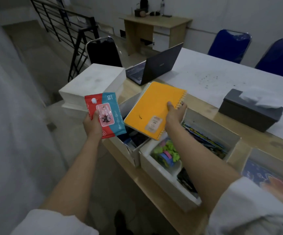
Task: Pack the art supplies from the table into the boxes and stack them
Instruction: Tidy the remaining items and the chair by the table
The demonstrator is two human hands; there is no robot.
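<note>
The right hand [174, 114] pinches the notebook [152, 109] at its spiral edge, thumb on the yellow cover and fingers curled beneath, holding it tilted in the air above the far-left box [132, 150]. The left hand [92, 123] grips a red-and-blue packet [106, 114] at its lower corner, thumb across the front, out past the table [222, 78] edge and level with the notebook. So both hands are loaded and neither item is down yet: this looks like the packing step, with 2 items about to go in. The next move probably calls for laying the notebook flat into a box with room for its full cover; the far-left box beneath it already holds dark items, so it may need to go in on top. The packet is slim and should slip in beside or above it. Counted: 1 notebook, 1 packet, and 3 open boxes along the near edge (the middle box [156, 168] has green and blue clips plus a stack of coloured books, the right box [256, 156] shows a blue printed cover). Also 1 white stack [93, 82] at the table corner, 1 laptop [156, 67], 1 dark tissue box [245, 114], and 3 chairs.
</note>
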